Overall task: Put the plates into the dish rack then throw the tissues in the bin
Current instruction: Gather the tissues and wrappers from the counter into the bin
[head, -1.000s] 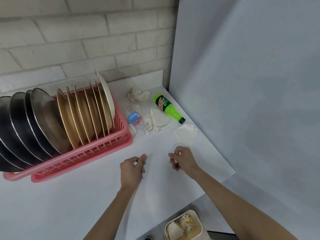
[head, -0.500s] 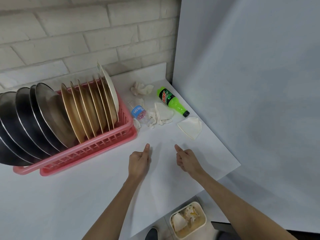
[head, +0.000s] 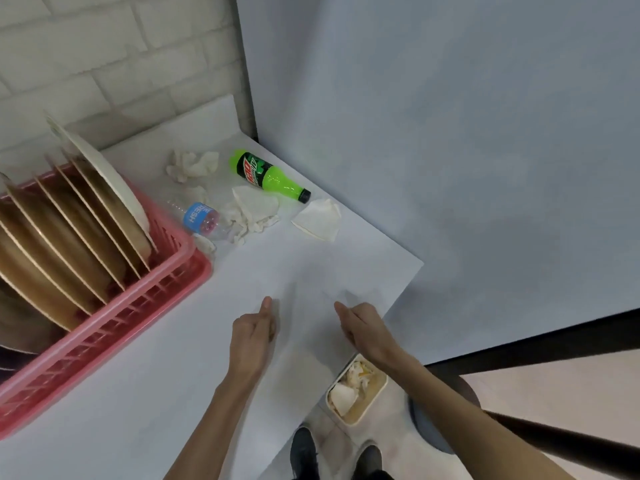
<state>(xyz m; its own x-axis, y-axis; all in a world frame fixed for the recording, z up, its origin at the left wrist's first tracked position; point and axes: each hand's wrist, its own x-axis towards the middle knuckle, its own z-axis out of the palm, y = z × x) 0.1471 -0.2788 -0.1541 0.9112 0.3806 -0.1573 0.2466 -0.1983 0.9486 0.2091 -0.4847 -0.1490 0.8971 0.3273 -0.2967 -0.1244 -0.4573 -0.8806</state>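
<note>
The pink dish rack at the left holds several plates standing on edge. Crumpled white tissues lie at the back of the counter: one near the wall, one beside the bottles, and a flatter one to the right. The bin stands on the floor under the counter's edge with tissues inside. My left hand and my right hand hover over the counter with fingers curled and thumbs up, holding nothing.
A green soda bottle and a clear water bottle with a blue label lie among the tissues. The white counter ends at a grey wall on the right. My shoes show on the floor beside a grey stool.
The view has swung down and right, bringing the bin and floor into sight. Both hands drew slightly back from the tissues and curled into fists with thumbs raised.
</note>
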